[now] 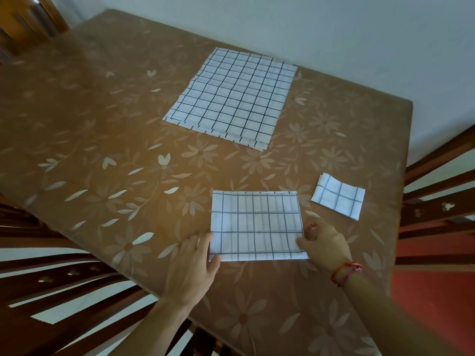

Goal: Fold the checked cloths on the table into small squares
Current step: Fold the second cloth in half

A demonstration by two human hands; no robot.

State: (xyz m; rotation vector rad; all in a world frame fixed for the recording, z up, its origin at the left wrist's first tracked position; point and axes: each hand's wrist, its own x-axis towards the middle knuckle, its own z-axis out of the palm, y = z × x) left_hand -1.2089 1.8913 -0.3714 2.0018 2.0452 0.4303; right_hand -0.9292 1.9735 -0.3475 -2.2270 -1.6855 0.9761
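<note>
Both arms are bare, with no sleeves to see. The left hand (191,268) has nothing on it, no ring and no band. The right hand (324,244) has a thin red string bracelet (345,273) tied round its wrist, with a little knot.

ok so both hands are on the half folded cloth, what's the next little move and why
Probably fold the half-folded cloth in half sideways. It is still a wide rectangle, bigger than the finished square, and the left hand and right hand already sit at its two short edges.
</note>
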